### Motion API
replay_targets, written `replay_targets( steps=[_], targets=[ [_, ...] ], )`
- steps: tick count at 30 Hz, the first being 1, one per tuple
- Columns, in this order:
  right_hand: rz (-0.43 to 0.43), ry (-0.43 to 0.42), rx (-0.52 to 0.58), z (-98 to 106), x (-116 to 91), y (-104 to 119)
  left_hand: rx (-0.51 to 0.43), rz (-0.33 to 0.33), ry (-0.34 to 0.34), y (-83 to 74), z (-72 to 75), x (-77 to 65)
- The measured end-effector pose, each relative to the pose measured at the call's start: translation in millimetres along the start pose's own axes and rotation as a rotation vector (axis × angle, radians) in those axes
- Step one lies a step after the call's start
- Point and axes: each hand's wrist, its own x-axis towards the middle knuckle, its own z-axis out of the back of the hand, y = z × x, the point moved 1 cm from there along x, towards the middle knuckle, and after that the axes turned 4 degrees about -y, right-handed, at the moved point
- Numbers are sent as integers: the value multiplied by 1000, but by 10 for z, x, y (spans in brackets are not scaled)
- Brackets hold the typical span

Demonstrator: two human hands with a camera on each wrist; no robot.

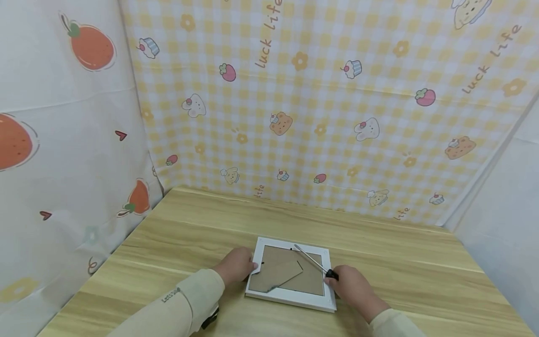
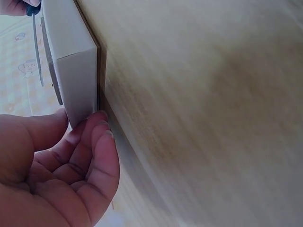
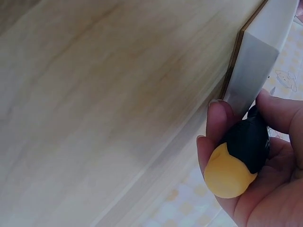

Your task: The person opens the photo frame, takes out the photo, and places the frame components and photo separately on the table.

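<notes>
A white picture frame (image 1: 294, 302) lies back side up on the wooden table, with a brown backing board (image 1: 313, 283) inside it. A flat brown stand leg (image 1: 269, 276) lies across the backing. My left hand (image 1: 236, 266) grips the frame's left edge, thumb on top and curled fingers at the lower side in the left wrist view. In my right hand (image 1: 353, 285) is a screwdriver (image 1: 311, 259), its shaft slanting over the frame toward the top edge. The screwdriver's handle (image 3: 248, 144) is black and yellow. Fingers of that hand also touch the frame's right side.
The wood-grained table (image 1: 202, 220) extends around the frame on all sides. A yellow checked curtain (image 1: 320, 154) hangs behind it, with a white printed curtain (image 1: 76, 164) at the left and a plain white one (image 1: 501, 196) at the right.
</notes>
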Motion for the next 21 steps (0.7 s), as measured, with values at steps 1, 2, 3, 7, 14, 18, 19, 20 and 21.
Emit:
replay_targets(
  steps=[1,2,3,7,14,18,19,20,21],
  targets=[
    [-2,4,0,0,-2,2,-7,5,2,-2,5,-6],
    [-5,6,0,4,-6,4,-15,11,5,-1,6,-10],
    [-10,7,-4,9,-12,6,-20,17,7,-2,9,-16],
    [2,-20,-41,34,-37,8,-39,28,13,-9,25,-35],
    [137,-109,-157,44,-55,21,-51,54,29,10,13,-24],
    [218,-128,-190,40,-81,61,-57,64,34,5,12,-16],
    [233,-132,-191,40,-85,70,-58,65,34,4,12,-14],
    [246,-131,-191,40,-87,78,-62,68,36,2,13,-13],
    [263,-132,-195,44,-89,87,-65,70,38,2,13,-11]
  ],
)
